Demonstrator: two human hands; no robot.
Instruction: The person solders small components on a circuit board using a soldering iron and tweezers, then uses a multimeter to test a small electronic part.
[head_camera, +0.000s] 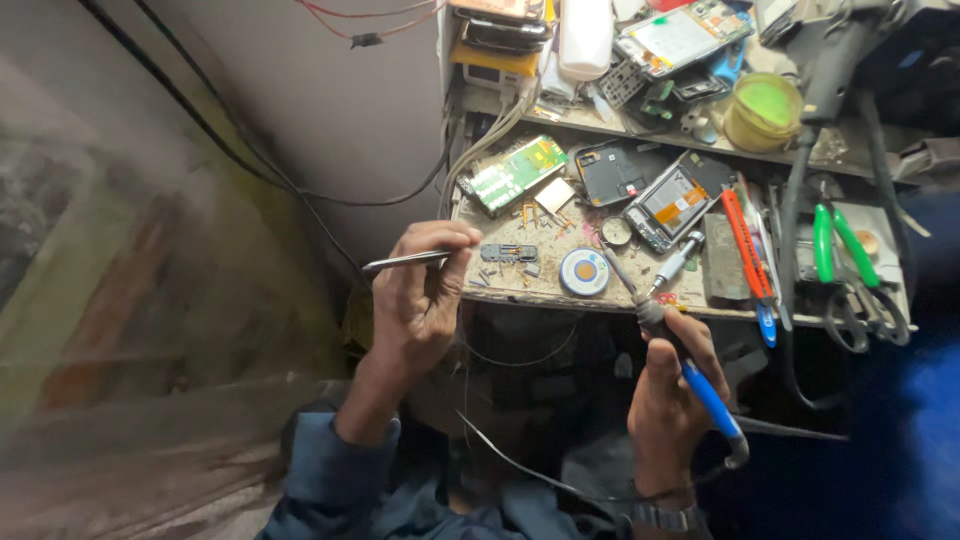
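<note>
My left hand (418, 295) pinches a pair of metal tweezers (405, 261) whose free end points left, away from the bench. My right hand (668, 385) grips a soldering iron with a blue handle (705, 392); its thin tip (617, 272) reaches up over the bench edge. Between the hands, on the worn worktop (520, 285), lie a small dark part (508, 253) and a round solder reel (584, 272). Both hands hover just in front of the worktop's near edge.
A green circuit board (515, 172), opened phone bodies (675, 200), a small screwdriver (675, 262), red-handled (745, 245) and green-handled pliers (845, 250) crowd the bench. A shelf above holds phones and a green-lidded tub (765, 108). Black cables run down the left wall (250, 150).
</note>
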